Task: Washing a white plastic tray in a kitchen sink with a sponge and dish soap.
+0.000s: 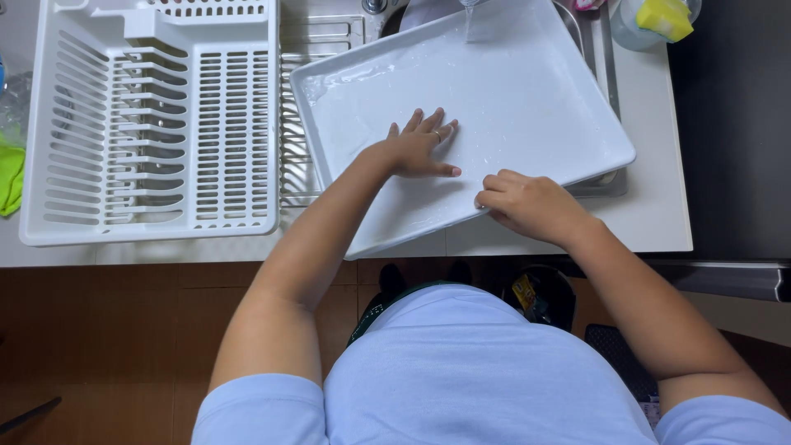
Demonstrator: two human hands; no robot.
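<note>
A large white rectangular tray [527, 91] lies tilted across the sink, wet, with water from the tap [476, 21] running onto its far edge. My left hand [416, 148] rests flat on the tray's inner surface, fingers spread. At the near edge of the tray, my right hand [527, 206] grips the rim with curled fingers.
A white plastic dish rack [148, 124] stands on the counter to the left, a wire rack [301, 148] beside it. A yellow sponge [666, 16] sits in a clear container at the back right. A green cloth [10, 177] lies at the far left. White countertop [651, 189] runs right of the sink.
</note>
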